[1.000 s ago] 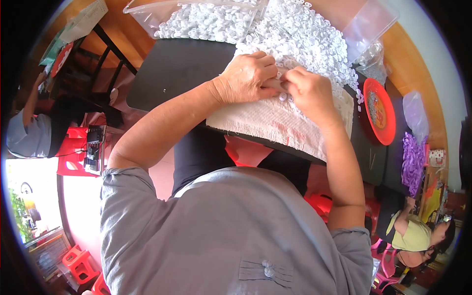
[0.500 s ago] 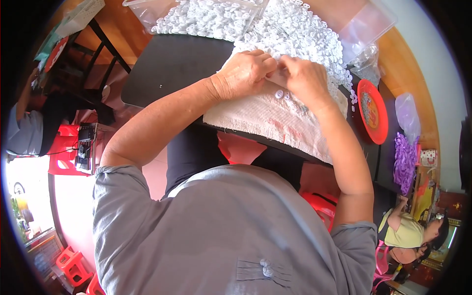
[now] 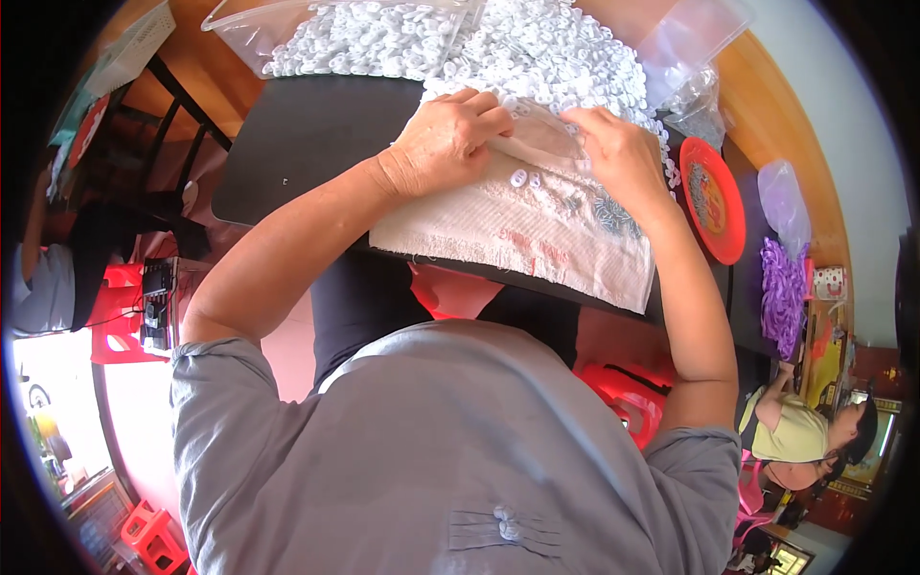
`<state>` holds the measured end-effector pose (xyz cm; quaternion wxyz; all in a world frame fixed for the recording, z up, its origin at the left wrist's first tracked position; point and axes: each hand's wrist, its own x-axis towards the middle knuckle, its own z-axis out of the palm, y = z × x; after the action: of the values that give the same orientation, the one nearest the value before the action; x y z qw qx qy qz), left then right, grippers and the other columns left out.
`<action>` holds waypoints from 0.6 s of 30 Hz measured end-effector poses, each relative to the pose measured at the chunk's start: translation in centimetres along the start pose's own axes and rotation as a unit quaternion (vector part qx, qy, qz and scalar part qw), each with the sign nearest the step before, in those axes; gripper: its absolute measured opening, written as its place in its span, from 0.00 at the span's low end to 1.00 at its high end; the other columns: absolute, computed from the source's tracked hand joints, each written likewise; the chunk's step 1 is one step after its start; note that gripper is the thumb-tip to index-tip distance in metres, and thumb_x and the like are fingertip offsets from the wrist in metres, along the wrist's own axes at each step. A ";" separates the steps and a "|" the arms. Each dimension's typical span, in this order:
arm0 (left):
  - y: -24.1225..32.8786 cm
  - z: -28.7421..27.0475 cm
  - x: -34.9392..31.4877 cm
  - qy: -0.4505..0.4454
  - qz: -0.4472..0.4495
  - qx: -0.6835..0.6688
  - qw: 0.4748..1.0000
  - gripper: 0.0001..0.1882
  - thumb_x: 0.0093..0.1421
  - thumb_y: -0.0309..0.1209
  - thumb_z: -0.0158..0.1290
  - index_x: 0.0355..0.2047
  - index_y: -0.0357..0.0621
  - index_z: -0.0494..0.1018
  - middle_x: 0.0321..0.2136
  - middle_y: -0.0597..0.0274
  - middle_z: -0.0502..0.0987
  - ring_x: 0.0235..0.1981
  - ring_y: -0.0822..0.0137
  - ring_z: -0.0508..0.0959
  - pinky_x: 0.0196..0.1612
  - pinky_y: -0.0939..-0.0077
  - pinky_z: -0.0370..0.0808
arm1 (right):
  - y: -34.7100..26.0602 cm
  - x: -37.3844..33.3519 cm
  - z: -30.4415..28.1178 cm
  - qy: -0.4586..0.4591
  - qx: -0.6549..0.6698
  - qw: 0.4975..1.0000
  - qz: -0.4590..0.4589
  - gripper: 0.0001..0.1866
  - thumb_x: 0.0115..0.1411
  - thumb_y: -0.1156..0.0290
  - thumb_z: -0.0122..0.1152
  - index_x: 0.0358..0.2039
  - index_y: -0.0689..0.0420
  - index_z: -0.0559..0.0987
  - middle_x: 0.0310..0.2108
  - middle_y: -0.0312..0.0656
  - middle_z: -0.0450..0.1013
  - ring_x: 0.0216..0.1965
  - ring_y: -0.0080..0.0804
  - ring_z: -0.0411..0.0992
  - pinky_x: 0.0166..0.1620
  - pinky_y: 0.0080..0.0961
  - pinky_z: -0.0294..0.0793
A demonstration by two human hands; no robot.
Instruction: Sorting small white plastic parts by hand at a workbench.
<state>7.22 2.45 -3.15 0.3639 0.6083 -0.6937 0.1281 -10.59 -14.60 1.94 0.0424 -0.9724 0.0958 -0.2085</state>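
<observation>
A pale towel (image 3: 450, 222) lies over the table's near edge, under both hands. My left hand (image 3: 450, 139) rests at its far left part, fingers curled in; what they hold, if anything, is hidden. My right hand (image 3: 621, 158) is bent over the towel's far right part, thumb and forefinger close together by small white pieces; I cannot make out what is between them. Between the hands lie two loose white oval plastic pieces (image 3: 518, 178). Small grey metal bits (image 3: 613, 213) lie beside my right wrist. A big heap of similar white pieces (image 3: 556, 53) spreads just beyond my fingers.
A clear plastic bin (image 3: 244, 38) with more white pieces stands at the back left on the black table (image 3: 287, 144). On the right are a red plate (image 3: 733, 225) with metal bits, a clear bag (image 3: 698, 105) and purple ribbon-like strips (image 3: 784, 297). A person (image 3: 786, 431) sits farther right.
My hands, close together before, have moved apart. The right hand has shifted right, and more of the grey metal bits beside its wrist now show. The whole view has shifted slightly.
</observation>
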 end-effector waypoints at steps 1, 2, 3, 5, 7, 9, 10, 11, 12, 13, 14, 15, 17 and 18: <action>0.0 -0.1 0.1 -0.005 0.002 -0.007 1.000 0.15 0.42 0.18 0.47 0.33 0.42 0.72 0.31 0.59 0.73 0.35 0.56 0.75 0.39 0.63 0.75 | 0.2 -0.6 0.0 -0.045 0.005 0.999 -0.017 0.13 0.55 0.77 0.54 0.39 0.50 0.79 0.35 0.39 0.77 0.33 0.44 0.76 0.35 0.36 0.74; 0.0 -0.1 0.1 -0.010 0.006 -0.015 1.000 0.15 0.42 0.18 0.47 0.33 0.42 0.73 0.30 0.59 0.73 0.35 0.56 0.74 0.39 0.64 0.75 | 0.4 -1.1 -0.1 -0.090 0.009 0.995 -0.032 0.14 0.54 0.78 0.53 0.41 0.50 0.79 0.35 0.39 0.76 0.33 0.44 0.76 0.35 0.37 0.74; 0.1 -0.1 0.2 -0.011 0.008 -0.016 1.000 0.15 0.42 0.18 0.47 0.33 0.42 0.73 0.30 0.59 0.73 0.35 0.56 0.74 0.39 0.64 0.75 | 0.7 -1.4 -0.1 -0.089 0.009 0.996 -0.030 0.14 0.54 0.78 0.53 0.41 0.50 0.79 0.35 0.39 0.76 0.33 0.44 0.76 0.35 0.37 0.74; 0.2 0.1 0.2 -0.021 0.013 0.004 1.000 0.18 0.42 0.18 0.48 0.36 0.43 0.74 0.29 0.59 0.72 0.35 0.56 0.74 0.40 0.64 0.74 | 1.0 -2.0 -0.3 -0.122 -0.040 0.992 0.004 0.17 0.54 0.79 0.53 0.43 0.50 0.78 0.37 0.40 0.75 0.33 0.46 0.75 0.36 0.39 0.74; 0.2 0.3 0.0 -0.030 0.011 0.019 0.999 0.20 0.43 0.18 0.48 0.38 0.44 0.74 0.30 0.59 0.71 0.36 0.56 0.74 0.39 0.65 0.74 | 1.4 -1.5 -0.9 -0.095 -0.055 0.994 0.009 0.17 0.54 0.79 0.53 0.44 0.50 0.78 0.38 0.40 0.75 0.33 0.46 0.75 0.36 0.39 0.73; 0.4 0.3 0.2 -0.036 0.012 0.035 0.999 0.21 0.43 0.19 0.49 0.40 0.45 0.75 0.31 0.59 0.71 0.36 0.57 0.73 0.39 0.65 0.74 | 2.4 -1.3 -1.2 -0.026 -0.050 0.998 -0.021 0.18 0.53 0.80 0.53 0.44 0.50 0.77 0.38 0.40 0.73 0.33 0.46 0.75 0.37 0.38 0.73; 0.5 0.2 0.2 -0.044 0.003 0.039 0.998 0.23 0.43 0.19 0.49 0.42 0.46 0.75 0.33 0.59 0.71 0.37 0.58 0.73 0.40 0.66 0.74 | 2.5 -1.4 -1.3 -0.024 -0.050 0.998 -0.019 0.18 0.53 0.80 0.53 0.44 0.50 0.77 0.38 0.40 0.73 0.33 0.46 0.75 0.37 0.38 0.73; 0.8 0.0 0.3 -0.053 -0.007 0.044 0.998 0.24 0.44 0.19 0.49 0.44 0.47 0.75 0.35 0.60 0.71 0.39 0.58 0.72 0.41 0.66 0.73 | 2.3 -1.5 -1.5 -0.002 -0.012 1.000 -0.012 0.17 0.53 0.80 0.53 0.43 0.50 0.78 0.36 0.40 0.73 0.32 0.45 0.75 0.36 0.38 0.73; 0.9 -0.1 0.3 -0.054 -0.005 0.044 0.998 0.24 0.44 0.19 0.49 0.44 0.47 0.75 0.35 0.60 0.71 0.39 0.58 0.72 0.41 0.66 0.73 | 2.1 -1.6 -1.5 0.020 0.027 0.999 -0.006 0.16 0.54 0.80 0.53 0.42 0.51 0.78 0.34 0.40 0.73 0.31 0.44 0.75 0.36 0.37 0.73; 1.1 -0.3 0.4 -0.077 -0.014 0.057 0.995 0.24 0.45 0.20 0.49 0.45 0.48 0.75 0.40 0.60 0.71 0.42 0.58 0.71 0.43 0.64 0.72 | 1.9 -1.8 -1.3 0.021 0.028 0.999 -0.005 0.16 0.54 0.80 0.53 0.42 0.51 0.78 0.34 0.40 0.73 0.31 0.44 0.75 0.36 0.37 0.73; 1.2 -0.3 0.5 -0.099 -0.021 0.070 0.992 0.25 0.45 0.20 0.49 0.47 0.49 0.74 0.44 0.60 0.71 0.46 0.58 0.70 0.46 0.62 0.71 | 1.5 -1.9 -1.0 0.007 0.034 0.999 -0.015 0.14 0.54 0.79 0.53 0.40 0.51 0.78 0.32 0.40 0.73 0.30 0.43 0.74 0.36 0.36 0.72; 1.3 -0.3 0.6 -0.101 -0.020 0.070 0.992 0.25 0.45 0.20 0.49 0.47 0.49 0.74 0.44 0.60 0.71 0.46 0.58 0.70 0.46 0.62 0.71 | 1.1 -1.9 -0.6 -0.008 0.041 0.999 -0.025 0.12 0.54 0.78 0.54 0.39 0.52 0.78 0.31 0.40 0.73 0.30 0.42 0.74 0.35 0.35 0.72; 1.3 -0.1 0.5 -0.078 -0.020 0.095 0.992 0.25 0.46 0.21 0.50 0.48 0.49 0.73 0.53 0.60 0.69 0.52 0.57 0.67 0.50 0.58 0.67 | 0.2 -1.4 0.6 -0.023 0.031 0.998 -0.042 0.11 0.54 0.78 0.54 0.37 0.52 0.79 0.29 0.39 0.73 0.29 0.42 0.74 0.35 0.35 0.72; 1.2 0.2 0.5 -0.080 -0.018 0.094 0.992 0.25 0.46 0.21 0.50 0.48 0.49 0.73 0.53 0.60 0.69 0.52 0.57 0.67 0.50 0.58 0.67 | 0.1 -1.1 1.1 -0.040 0.020 0.997 -0.061 0.10 0.54 0.77 0.55 0.36 0.53 0.79 0.28 0.39 0.73 0.28 0.41 0.73 0.35 0.34 0.72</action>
<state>6.03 2.26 -2.65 0.2504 0.6607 -0.6942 0.1374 -11.13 -14.47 0.46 0.0526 -0.9831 0.0304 -0.1730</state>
